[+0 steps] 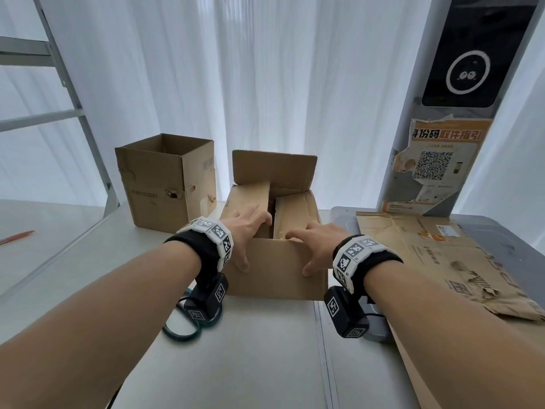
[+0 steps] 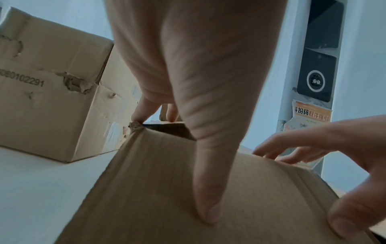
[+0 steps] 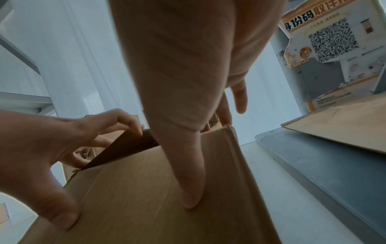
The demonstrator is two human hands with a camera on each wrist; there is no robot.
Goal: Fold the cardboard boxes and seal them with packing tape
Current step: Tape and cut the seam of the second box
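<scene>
An open cardboard box (image 1: 277, 270) stands in the middle of the white table (image 1: 236, 364). Its rear flap (image 1: 274, 169) stands upright, while the left flap (image 1: 250, 199) and right flap (image 1: 298, 211) lean inward. My left hand (image 1: 246, 231) curls its fingers over the left flap's inner edge, and its thumb (image 2: 206, 198) presses the front wall (image 2: 146, 198). My right hand (image 1: 306, 249) lays straight fingers on the right flap, with its thumb (image 3: 190, 181) against the front wall (image 3: 135, 198). No tape roll is plainly visible.
A second open box (image 1: 159, 187) stands at the back left. Flattened cardboard (image 1: 427, 255) lies on a grey lid (image 1: 501, 231) to the right. Dark green loops (image 1: 180, 326) lie under my left wrist. A red pen (image 1: 17, 236) is far left, and a post with a QR poster (image 1: 436, 163) is back right.
</scene>
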